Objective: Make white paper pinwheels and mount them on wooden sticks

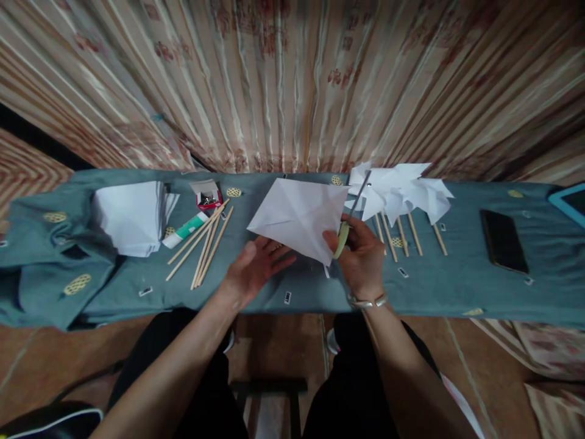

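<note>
A white sheet of paper (299, 213) with crease lines is held up over the middle of the cloth. My right hand (363, 259) pinches its right-hand corner under the thumb. The same hand holds scissors (342, 239) by their yellow-green handle, blades pointing up and away. Below the sheet's lower left edge, my left hand (256, 265) is open with fingers spread and palm partly up. Its fingertips lie close to the sheet; whether they touch it I cannot tell. Several white paper pinwheels (402, 189) on wooden sticks lie beyond my right hand.
On the green cloth (457, 286) at left are a paper stack (130, 216), a green-and-white tube (185, 230), several wooden sticks (205, 250) and a small red box (209, 198) of metal pieces. A dark phone (504, 241) and a blue-edged device (569, 200) lie at right. A curtain (292, 91) hangs behind.
</note>
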`<state>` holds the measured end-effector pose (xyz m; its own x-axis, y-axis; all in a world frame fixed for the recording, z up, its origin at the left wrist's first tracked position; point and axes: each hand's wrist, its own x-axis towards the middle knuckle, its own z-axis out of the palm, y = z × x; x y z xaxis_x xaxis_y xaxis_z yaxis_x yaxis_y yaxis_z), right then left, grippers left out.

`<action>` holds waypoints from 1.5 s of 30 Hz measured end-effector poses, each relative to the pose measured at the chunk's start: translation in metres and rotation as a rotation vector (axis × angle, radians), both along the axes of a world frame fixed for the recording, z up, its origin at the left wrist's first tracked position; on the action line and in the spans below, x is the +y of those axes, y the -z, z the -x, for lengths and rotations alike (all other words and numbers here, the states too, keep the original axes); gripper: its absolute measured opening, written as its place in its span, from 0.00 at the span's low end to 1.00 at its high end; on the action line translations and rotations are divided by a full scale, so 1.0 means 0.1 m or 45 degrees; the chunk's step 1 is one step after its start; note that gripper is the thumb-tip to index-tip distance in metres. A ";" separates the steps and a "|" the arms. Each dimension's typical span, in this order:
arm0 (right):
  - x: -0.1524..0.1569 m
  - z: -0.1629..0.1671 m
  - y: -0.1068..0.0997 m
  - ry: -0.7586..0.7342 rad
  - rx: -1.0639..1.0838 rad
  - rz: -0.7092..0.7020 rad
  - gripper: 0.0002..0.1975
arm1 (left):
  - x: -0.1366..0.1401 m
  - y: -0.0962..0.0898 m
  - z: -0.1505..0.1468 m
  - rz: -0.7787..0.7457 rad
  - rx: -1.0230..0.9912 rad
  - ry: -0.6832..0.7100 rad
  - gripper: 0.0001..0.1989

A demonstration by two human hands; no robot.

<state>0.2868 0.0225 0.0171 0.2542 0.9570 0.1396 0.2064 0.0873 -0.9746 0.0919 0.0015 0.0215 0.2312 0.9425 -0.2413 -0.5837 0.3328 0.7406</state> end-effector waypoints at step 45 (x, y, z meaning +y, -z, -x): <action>-0.15 0.31 -0.07 -1.179 -0.071 0.715 0.27 | 0.33 0.18 0.37 -0.300 0.635 -0.598 0.17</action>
<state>0.2560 0.0074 0.0243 -0.5930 0.7047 -0.3896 0.3350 -0.2240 -0.9152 0.0549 0.0349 0.0034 -0.2958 0.9552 0.0092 -0.2000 -0.0713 0.9772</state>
